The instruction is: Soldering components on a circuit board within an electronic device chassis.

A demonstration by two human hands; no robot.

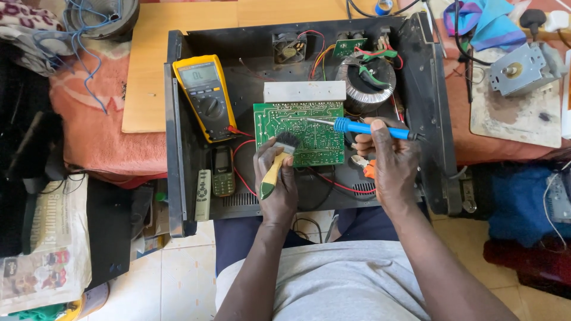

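A green circuit board (300, 128) lies solder side up inside an open black metal chassis (178, 148). My left hand (275, 181) grips a small brush (278, 160) with a yellow and green handle, its dark bristles resting on the board's lower left part. My right hand (389, 160) holds a blue-handled soldering iron (357, 126), its metal tip pointing left over the board's upper middle. An orange-handled tool (364, 166) lies under my right hand.
A yellow multimeter (205, 95) rests on the chassis's left side, with a mobile phone (223, 172) and a remote control (203, 195) below it. A toroidal transformer (366, 80) and a fan (288, 47) sit at the back. A small motor (523, 68) stands at the right, newspaper (44, 244) at the left.
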